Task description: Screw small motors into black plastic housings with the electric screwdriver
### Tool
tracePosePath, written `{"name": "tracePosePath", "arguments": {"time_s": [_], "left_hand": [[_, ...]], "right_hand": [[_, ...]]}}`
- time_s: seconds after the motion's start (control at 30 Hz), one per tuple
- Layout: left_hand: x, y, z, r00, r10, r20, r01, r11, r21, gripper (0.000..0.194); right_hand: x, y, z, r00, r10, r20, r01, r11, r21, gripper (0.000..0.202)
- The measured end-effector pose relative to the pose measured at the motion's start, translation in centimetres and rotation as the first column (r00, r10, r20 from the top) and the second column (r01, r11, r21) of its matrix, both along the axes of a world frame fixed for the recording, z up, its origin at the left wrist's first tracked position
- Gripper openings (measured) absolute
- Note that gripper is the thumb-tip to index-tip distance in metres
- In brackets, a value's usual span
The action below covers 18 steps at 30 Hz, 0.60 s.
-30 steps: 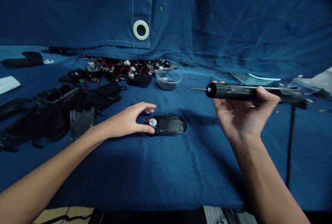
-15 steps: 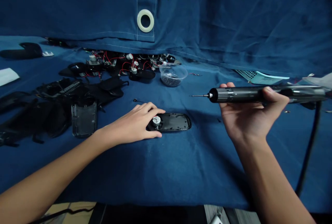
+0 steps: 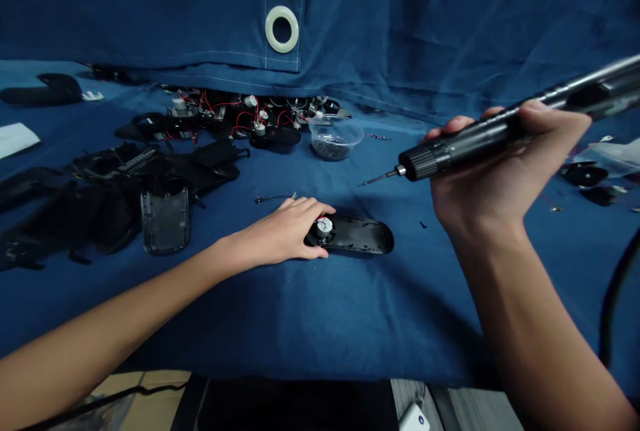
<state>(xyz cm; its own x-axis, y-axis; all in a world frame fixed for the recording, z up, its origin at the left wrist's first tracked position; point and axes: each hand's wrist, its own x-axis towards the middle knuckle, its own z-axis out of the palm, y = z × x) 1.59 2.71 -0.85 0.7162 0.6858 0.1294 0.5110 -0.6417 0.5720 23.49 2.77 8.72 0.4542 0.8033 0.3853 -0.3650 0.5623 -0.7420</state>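
Note:
On the blue cloth lies a long black plastic shell (image 3: 361,236), hollow side up, with a small round white motor (image 3: 324,226) in its left end. My left hand (image 3: 287,231) grips that end, thumb on the near edge and fingers over the far edge. Raised to the right, my right hand (image 3: 493,164) is wrapped round a black electric screwdriver (image 3: 480,134). Its thin bit points down and left, in the air above the cloth, apart from the shell.
Behind the shell stands a clear plastic tub (image 3: 336,138) of small dark screws. Motors with red wires (image 3: 260,118) crowd the back, and black plastic parts (image 3: 115,211) pile up at left. A blue curtain (image 3: 200,11) hangs behind. A dark cable (image 3: 613,304) runs down at right.
My left hand has slid the shell to the right. The screwdriver in my right hand has tilted, its rear end rising and its bit now angled downward.

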Motion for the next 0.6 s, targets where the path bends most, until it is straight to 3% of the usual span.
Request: {"name": "tracePosePath", "arguments": {"time_s": [0.17,0.4,0.6], "left_hand": [[-0.1,0.3,-0.5,1.000,-0.005,0.013,0.005,1.000,0.011,0.058],[-0.1,0.4,-1.2,1.000,0.000,0.000,0.000,0.999,0.048,0.060],[0.0,0.5,-1.1,1.000,-0.014,-0.024,0.015,0.998,0.061,0.061]], "right_hand": [[-1.9,1.2,-1.2,0.990,-0.060,0.127,0.066,0.997,-0.044,0.019],[-2.9,0.7,-3.7,0.952,-0.148,0.267,0.171,0.983,-0.064,0.017],[-3.6,0.8,-5.1,0.901,-0.117,0.418,0.113,0.993,0.036,0.017]]}}
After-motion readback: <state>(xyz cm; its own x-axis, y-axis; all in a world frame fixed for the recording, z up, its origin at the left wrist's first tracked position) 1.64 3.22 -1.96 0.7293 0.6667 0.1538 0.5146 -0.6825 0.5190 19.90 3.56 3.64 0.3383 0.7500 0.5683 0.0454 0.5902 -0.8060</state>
